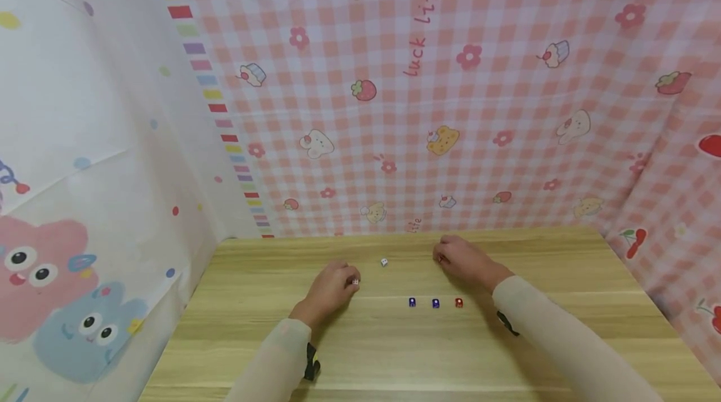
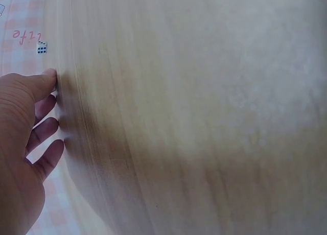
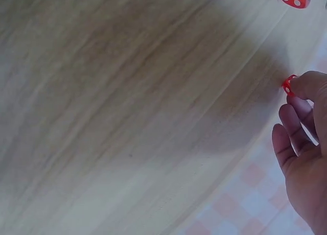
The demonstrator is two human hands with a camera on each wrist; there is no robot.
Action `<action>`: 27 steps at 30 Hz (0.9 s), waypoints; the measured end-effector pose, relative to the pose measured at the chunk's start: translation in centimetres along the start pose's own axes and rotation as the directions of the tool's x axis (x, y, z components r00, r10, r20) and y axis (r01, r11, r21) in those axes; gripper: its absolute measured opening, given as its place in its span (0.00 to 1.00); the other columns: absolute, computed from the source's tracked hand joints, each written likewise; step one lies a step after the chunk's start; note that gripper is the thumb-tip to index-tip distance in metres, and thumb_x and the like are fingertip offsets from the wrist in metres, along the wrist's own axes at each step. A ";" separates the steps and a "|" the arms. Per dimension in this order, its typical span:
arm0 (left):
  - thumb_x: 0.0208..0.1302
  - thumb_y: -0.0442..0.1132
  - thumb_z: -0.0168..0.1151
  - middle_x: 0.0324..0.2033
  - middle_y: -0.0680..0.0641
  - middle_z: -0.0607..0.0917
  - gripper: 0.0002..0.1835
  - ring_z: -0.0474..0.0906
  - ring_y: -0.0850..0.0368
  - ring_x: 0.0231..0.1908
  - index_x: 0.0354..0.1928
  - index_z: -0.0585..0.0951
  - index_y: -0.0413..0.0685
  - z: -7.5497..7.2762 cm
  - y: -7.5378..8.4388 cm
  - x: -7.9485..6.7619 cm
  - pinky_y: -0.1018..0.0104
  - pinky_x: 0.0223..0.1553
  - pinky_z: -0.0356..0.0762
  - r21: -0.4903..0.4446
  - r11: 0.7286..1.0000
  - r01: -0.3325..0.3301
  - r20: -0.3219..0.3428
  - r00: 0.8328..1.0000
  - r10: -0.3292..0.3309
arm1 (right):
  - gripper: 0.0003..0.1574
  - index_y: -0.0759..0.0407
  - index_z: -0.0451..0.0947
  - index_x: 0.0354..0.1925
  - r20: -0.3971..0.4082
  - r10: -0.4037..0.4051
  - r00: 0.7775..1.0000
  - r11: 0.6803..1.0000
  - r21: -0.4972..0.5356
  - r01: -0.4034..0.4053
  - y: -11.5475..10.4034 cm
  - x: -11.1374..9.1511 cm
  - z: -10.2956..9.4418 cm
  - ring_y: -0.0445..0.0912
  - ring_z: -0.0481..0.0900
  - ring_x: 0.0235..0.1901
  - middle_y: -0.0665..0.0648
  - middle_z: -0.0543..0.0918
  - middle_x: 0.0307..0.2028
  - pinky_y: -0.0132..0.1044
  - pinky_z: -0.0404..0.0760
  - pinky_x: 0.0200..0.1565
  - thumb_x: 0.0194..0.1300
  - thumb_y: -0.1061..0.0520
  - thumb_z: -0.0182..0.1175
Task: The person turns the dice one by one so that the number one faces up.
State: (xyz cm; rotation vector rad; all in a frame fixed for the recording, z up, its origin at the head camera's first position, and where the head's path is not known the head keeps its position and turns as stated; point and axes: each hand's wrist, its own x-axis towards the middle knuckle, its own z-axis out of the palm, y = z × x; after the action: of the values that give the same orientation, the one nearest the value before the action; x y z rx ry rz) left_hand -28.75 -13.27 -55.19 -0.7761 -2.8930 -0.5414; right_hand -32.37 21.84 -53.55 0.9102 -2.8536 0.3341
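My left hand (image 1: 331, 288) is low over the left part of the table and pinches a white die (image 1: 355, 282) between thumb and fingertips. That die is mostly hidden in the left wrist view. Farther back lies a loose white die (image 1: 384, 262), to the right of the left hand. Near the table's back edge, my right hand (image 1: 466, 260) pinches a red die (image 3: 287, 86), which touches or nearly touches the wood. Two blue dice (image 1: 412, 302) and another red die (image 1: 459, 303) form a row in front of the right hand.
The wooden table (image 1: 372, 352) carries all the dice. A pink checked cloth (image 1: 394, 108) hangs along its back edge, and a white patterned cloth (image 1: 112, 158) hangs at the left. Dark wrist bands (image 1: 311, 362) sit over both pale sleeves.
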 end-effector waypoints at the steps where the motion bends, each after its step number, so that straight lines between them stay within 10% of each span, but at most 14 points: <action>1: 0.66 0.40 0.72 0.35 0.55 0.80 0.03 0.74 0.58 0.40 0.39 0.85 0.53 0.0 0.0 0.0 0.60 0.45 0.78 -0.001 1.000 0.003 0.001 1.000 -0.003 | 0.05 0.56 0.83 0.38 -0.005 -0.005 1.000 1.000 0.002 0.005 0.0 0.1 0.0 0.47 0.81 0.40 0.51 0.81 0.36 0.42 0.83 0.44 0.67 0.65 0.66; 27: 0.67 0.41 0.71 0.35 0.55 0.81 0.03 0.74 0.58 0.40 0.39 0.86 0.53 0.0 0.0 0.1 0.59 0.46 0.77 -0.001 1.000 0.004 0.007 1.000 -0.004 | 0.06 0.56 0.79 0.38 0.014 0.053 0.999 0.987 0.150 -0.054 0.8 -0.2 0.7 0.43 0.73 0.35 0.48 0.77 0.33 0.39 0.77 0.39 0.67 0.64 0.66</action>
State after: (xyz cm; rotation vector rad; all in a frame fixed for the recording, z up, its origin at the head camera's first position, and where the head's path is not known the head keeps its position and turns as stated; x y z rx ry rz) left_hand -28.83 -13.25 -55.18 -0.7745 -2.9015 -0.5412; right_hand -32.71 22.44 -54.42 0.8631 -2.8978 0.5587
